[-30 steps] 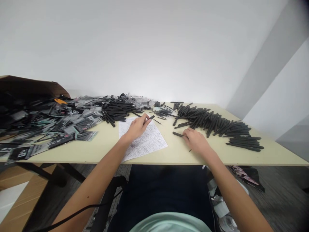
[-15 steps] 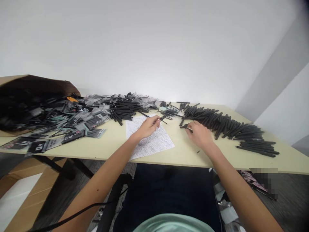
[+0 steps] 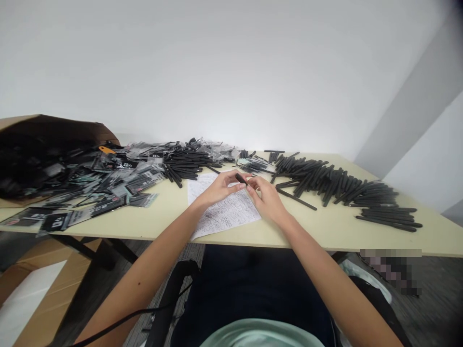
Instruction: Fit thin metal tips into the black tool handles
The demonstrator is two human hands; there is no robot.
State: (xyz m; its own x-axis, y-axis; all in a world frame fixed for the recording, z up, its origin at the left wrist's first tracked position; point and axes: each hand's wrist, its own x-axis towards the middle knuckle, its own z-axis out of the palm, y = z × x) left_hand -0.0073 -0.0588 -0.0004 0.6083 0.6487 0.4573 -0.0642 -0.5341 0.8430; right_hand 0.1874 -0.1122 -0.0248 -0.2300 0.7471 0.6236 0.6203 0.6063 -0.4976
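Stick matte black, slim, round-ended, tilted; hands together, fingertips clamped on it.

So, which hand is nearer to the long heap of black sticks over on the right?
The right: the right hand is just left of the heap. The left hand is farther left, over the patterned paper.

Two Bare Hands Meet Fingertip to Fingertip

Left hand and right hand come together near the center, fingers bent in a pinching grip, as bare forearms angle inward from the near left and near right.
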